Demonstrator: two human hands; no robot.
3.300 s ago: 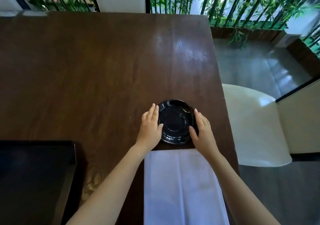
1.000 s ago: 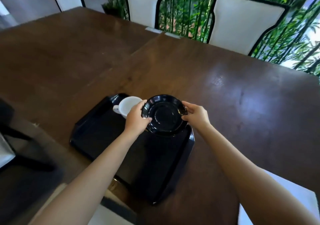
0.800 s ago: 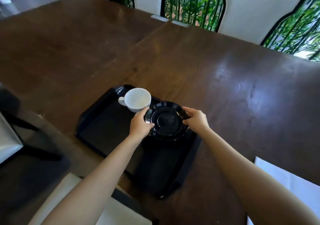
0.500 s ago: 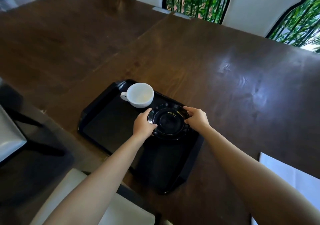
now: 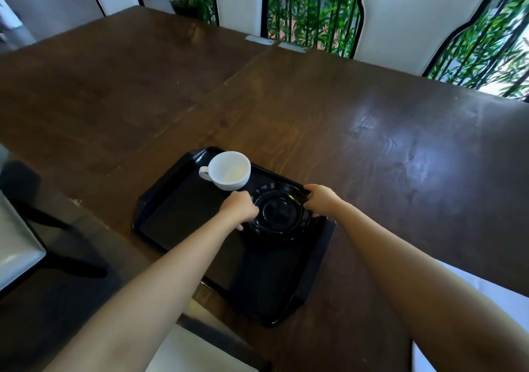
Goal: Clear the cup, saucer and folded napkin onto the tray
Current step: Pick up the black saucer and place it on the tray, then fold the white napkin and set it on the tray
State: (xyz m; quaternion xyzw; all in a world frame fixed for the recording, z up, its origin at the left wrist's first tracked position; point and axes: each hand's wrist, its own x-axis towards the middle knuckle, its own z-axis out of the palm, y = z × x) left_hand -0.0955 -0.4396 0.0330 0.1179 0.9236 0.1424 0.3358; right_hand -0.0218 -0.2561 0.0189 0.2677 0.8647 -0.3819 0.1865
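A black tray (image 5: 183,220) lies on the dark wooden table near its front edge. A white cup (image 5: 229,170) stands upright in the tray's far corner. The black saucer (image 5: 282,214) rests low on the tray's right part, just right of the cup. My left hand (image 5: 239,207) grips the saucer's left rim and my right hand (image 5: 320,198) grips its right rim. The white folded napkin (image 5: 498,308) lies on the table at the lower right, partly hidden behind my right arm.
The wooden table (image 5: 343,120) stretches far and to both sides. White chairs (image 5: 412,19) stand along the far edge before green bamboo. A white chair seat (image 5: 197,351) is below the tray, another (image 5: 17,251) at left.
Both hands carried the saucer from the table beside the napkin over to the tray and lowered it next to the cup. The view has swung left toward the tray.
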